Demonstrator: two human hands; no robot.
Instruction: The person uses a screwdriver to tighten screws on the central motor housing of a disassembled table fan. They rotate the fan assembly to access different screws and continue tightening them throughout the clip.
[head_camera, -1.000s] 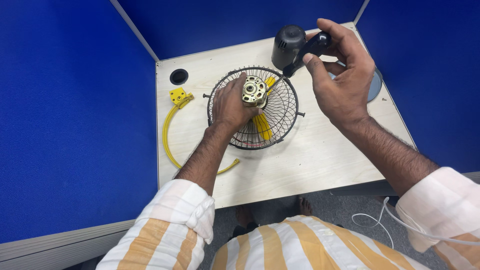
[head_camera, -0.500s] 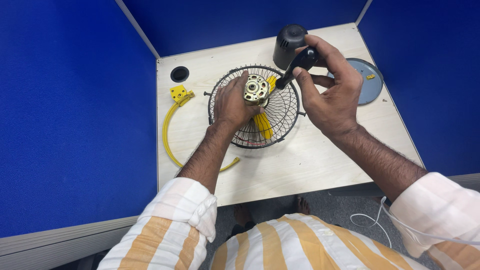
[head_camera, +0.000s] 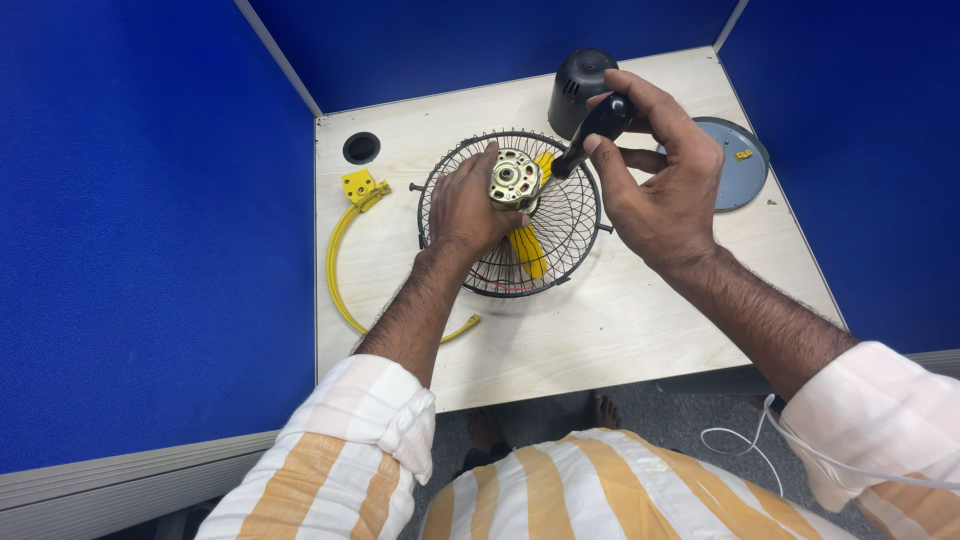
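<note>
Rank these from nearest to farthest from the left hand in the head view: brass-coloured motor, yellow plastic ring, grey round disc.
1. Brass-coloured motor: touching the left hand, at the centre of the black wire fan guard.
2. Yellow plastic ring: on the table to the left.
3. Grey round disc: far right, beyond the right hand.

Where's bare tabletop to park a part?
Free: the near strip of the pale plywood table below the black wire fan guard, and right of the yellow plastic ring. Crowded: far right, around the black motor cover and grey round disc.

No packages, labels, signs or screens are showing anywhere on the pale wooden desk or the plain blue partition walls surrounding it.
</note>
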